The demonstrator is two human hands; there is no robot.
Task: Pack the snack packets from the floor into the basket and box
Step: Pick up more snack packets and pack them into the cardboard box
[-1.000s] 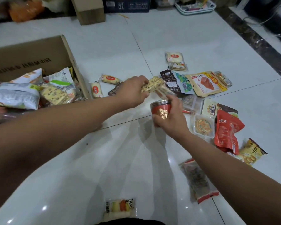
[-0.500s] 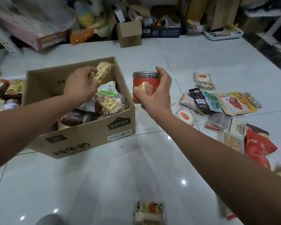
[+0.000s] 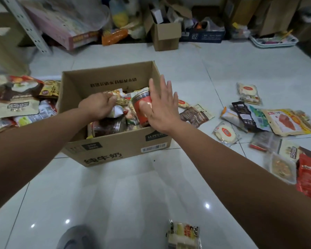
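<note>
White tile floor (image 3: pixel 133 194), clutter (image 3: pixel 115 18) at wall. In box (image 3: pixel 115 148) our left hand (image 3: pixel 97 106) grips packet (image 3: pixel 121 101); right hand (image 3: pixel 162 108), fingers spread, touches jar (image 3: pixel 142 102).

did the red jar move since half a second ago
Yes. The red jar went left, from outside the right wall of the cardboard box to inside it; the right hand rests open on it.

Far beyond the fingers (image 3: pixel 162 87), a small open carton (image 3: pixel 164 35) stands on the tiled floor (image 3: pixel 241 69). Left of it lie an orange bag (image 3: pixel 114 35) and a pink box (image 3: pixel 66 27); right, a dark blue box (image 3: pixel 203 35) and a white tray (image 3: pixel 274 41).
</note>
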